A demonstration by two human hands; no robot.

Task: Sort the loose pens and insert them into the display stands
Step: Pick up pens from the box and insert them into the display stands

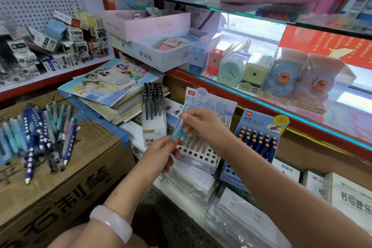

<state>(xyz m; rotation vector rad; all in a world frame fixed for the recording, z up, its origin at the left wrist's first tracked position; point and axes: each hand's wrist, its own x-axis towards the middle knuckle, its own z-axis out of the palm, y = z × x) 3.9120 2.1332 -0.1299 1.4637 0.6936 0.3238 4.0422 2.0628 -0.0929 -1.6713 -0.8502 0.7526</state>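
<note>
While both hands share one pen, the scene breaks down like this:

Pen in hand: a light blue pen [178, 130] is held slanted in front of the pastel display stand [203, 127], its upper end near the right fingertips, its lower end at the left.

Right hand: the right hand [203, 127] pinches the pen's upper end with thumb and fingertips, probably to steer it toward a hole.

Left hand: the left hand [163, 152] curls its fingers round the lower end, which steadies the pen; it may also be checking the tip or cap, though that detail is too blurred to tell.

Pastel stand: several matching pens already stand in its back rows, while the front holes show open, so the blue pen likely belongs here.

Dark blue stand [256, 139]: just to the right, it holds pens with yellow tops, a different sort.

Black pen stand [154, 115]: to the left, filled with black pens.

Loose pens [38, 135]: a mixed heap lies on the cardboard box [66, 183] at left, well apart from the stands, waiting to be sorted.

Progress: my guess is midway, with much of the heap left.
</note>
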